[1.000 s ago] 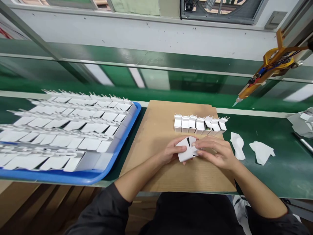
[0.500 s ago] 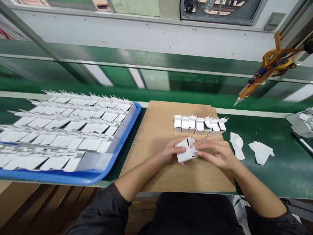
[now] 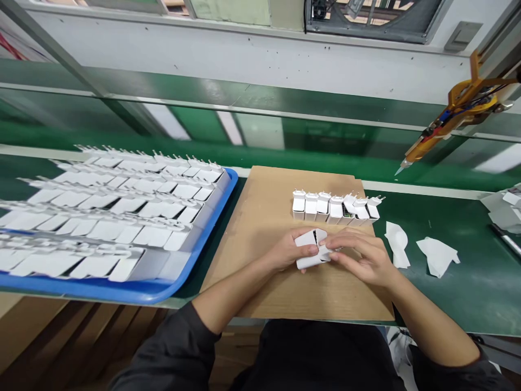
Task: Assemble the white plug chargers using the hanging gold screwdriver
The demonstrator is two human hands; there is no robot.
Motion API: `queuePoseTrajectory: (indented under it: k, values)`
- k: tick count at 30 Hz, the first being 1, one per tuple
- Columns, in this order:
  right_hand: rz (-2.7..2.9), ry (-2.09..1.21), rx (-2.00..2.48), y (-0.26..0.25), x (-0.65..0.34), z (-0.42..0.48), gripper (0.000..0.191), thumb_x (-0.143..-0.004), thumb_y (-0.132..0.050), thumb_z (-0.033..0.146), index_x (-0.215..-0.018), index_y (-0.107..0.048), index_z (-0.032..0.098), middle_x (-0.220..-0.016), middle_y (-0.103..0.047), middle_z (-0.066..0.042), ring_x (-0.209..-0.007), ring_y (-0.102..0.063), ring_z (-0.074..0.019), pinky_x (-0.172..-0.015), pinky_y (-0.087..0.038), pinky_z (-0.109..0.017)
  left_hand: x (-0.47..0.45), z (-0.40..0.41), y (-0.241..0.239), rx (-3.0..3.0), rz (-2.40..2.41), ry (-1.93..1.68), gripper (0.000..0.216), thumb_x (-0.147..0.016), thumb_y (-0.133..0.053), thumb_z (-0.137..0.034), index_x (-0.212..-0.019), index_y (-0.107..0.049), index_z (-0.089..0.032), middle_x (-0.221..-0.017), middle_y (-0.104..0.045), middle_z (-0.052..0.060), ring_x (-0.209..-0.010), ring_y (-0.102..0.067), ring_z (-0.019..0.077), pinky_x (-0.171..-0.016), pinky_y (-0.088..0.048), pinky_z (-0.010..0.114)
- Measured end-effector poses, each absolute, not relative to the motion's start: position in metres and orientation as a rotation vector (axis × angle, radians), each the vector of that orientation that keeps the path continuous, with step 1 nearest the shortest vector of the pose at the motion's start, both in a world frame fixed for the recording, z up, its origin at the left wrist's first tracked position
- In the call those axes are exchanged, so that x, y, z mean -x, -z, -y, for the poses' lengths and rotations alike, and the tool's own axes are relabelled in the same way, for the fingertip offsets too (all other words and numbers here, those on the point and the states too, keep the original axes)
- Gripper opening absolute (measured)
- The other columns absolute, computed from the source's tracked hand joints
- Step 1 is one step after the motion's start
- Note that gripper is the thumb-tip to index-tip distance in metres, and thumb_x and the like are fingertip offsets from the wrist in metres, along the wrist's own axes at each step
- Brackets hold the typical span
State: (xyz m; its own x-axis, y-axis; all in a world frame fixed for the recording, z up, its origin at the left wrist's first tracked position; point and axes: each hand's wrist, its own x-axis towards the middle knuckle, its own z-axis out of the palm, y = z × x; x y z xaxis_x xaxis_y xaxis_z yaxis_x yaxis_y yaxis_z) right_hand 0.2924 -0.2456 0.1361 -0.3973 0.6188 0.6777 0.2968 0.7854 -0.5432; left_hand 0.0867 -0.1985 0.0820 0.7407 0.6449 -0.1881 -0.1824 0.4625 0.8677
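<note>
A: What are the hands holding?

B: A worker's left hand curls around a white casing, thumb across its upper face. The right hand has thumb and fingers nearly together at the casing's right end, gripping it there.

A: And the casing itself?

B: It sits tilted between the two hands over a cardboard sheet, a narrow dark gap running along its top. Whether it touches the sheet cannot be told.

A: What surrounds it?

B: Just beyond, a row of small white boxes stands on the cardboard, lids raised, pins at the top. To the left, similar boxes fill ranks in a blue tray. On the green table, two white scraps lie near the right wrist; an orange tool points its tip downward above.
</note>
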Motion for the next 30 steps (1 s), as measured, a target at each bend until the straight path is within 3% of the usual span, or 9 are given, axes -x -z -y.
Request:
queuePoseTrajectory:
  k: [9, 14, 30]
  values:
    - [1.985, -0.365, 0.670, -0.1329, -0.2898, 0.2466, 0.024, -0.095, -0.067, 0.010, -0.118, -0.069, 0.019, -0.101, -0.081, -0.008, -0.092, -0.079, -0.0196, -0.080, -0.069, -0.035, -0.0861, 0.1979, -0.0833, -0.971, -0.566, -0.548, 0.073, -0.060, -0.092, -0.064, -0.105, -0.069, -0.011, -0.069, -0.065, 0.001, -0.046, -0.054, 0.0087, -0.035, -0.043, 0.017]
    - [1.970, -0.352, 0.761, -0.1330, -0.2897, 0.2491, 0.029, -0.093, -0.067, 0.009, -0.120, -0.069, 0.021, -0.099, -0.081, -0.007, -0.088, -0.079, -0.0211, -0.073, -0.068, -0.035, -0.0872, 0.1985, -0.0854, -1.000, -0.584, -0.572, 0.074, -0.063, -0.088, -0.068, -0.107, -0.070, -0.011, -0.069, -0.066, 0.001, -0.047, -0.055, 0.0090, -0.038, -0.043, 0.018]
    - [1.947, -0.387, 0.754, -0.1308, -0.2933, 0.2463, 0.024, -0.094, -0.067, 0.011, -0.115, -0.070, 0.021, -0.097, -0.081, -0.007, -0.091, -0.080, -0.0224, -0.077, -0.068, -0.037, -0.0890, 0.1997, -0.0903, -1.033, -0.581, -0.580, 0.080, -0.066, -0.084, -0.071, -0.118, -0.071, -0.011, -0.070, -0.067, 0.002, -0.048, -0.056, 0.0094, -0.039, -0.046, 0.018]
